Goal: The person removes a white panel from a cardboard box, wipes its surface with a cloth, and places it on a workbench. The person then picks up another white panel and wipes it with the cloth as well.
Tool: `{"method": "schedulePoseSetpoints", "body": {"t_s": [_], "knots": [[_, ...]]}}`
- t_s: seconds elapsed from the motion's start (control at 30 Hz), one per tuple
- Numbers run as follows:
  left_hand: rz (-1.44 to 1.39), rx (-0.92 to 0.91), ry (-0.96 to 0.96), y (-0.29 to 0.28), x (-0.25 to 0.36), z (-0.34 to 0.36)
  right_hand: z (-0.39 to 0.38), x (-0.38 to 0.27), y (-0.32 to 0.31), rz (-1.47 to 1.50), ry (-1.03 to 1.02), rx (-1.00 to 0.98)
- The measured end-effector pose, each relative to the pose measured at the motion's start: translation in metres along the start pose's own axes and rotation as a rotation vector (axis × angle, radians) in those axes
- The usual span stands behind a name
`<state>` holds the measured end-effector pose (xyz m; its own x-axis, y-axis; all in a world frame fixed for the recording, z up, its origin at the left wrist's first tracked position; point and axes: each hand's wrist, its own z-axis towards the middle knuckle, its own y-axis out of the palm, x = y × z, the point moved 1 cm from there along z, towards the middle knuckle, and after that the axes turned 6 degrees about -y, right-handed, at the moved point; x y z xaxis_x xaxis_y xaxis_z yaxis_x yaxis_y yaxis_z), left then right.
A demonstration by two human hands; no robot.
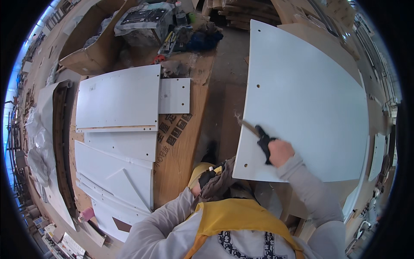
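My right hand, in a black glove that leaves part of it bare, is closed around a narrow, flat, brownish blade-like tool. Its tip lies at the left edge of a large white panel with a curved far edge and several holes along its left side. Pale wisps show beside the tip. Near my waist, my left hand, also partly black-gloved, is closed on a crumpled grey-brown rag. A small yellow thing with a white tip shows by its fingers; its kind is unclear.
Several white panels lie stacked on a cardboard-covered table to my left. Behind them stand an open cardboard box, a plastic bottle and a dark blue cloth. A pink object sits at the lower left.
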<state>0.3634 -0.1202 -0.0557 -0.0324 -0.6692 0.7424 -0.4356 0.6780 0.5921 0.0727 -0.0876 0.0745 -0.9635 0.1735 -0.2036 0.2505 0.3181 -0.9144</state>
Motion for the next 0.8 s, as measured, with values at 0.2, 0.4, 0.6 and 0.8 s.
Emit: {"method": "schedulePoseSetpoints", "body": {"t_s": [0.2, 0.4, 0.6, 0.8], "knots": [[-0.893, -0.098, -0.314, -0.009, -0.020, 0.003, -0.090, -0.049, 0.045, 0.052, -0.227, -0.116], [0.075, 0.559, -0.244, -0.060, -0.006, -0.018, -0.127, -0.053, 0.070, 0.196, -0.329, -0.091], [0.380, 0.603, -0.248, -0.069, 0.025, -0.029, -0.195, -0.011, 0.085, 0.496, -0.048, 0.611], [0.530, 0.367, -0.170, 0.006, 0.072, -0.004, -0.309, 0.209, 0.127, 0.808, 1.045, 1.093]]}}
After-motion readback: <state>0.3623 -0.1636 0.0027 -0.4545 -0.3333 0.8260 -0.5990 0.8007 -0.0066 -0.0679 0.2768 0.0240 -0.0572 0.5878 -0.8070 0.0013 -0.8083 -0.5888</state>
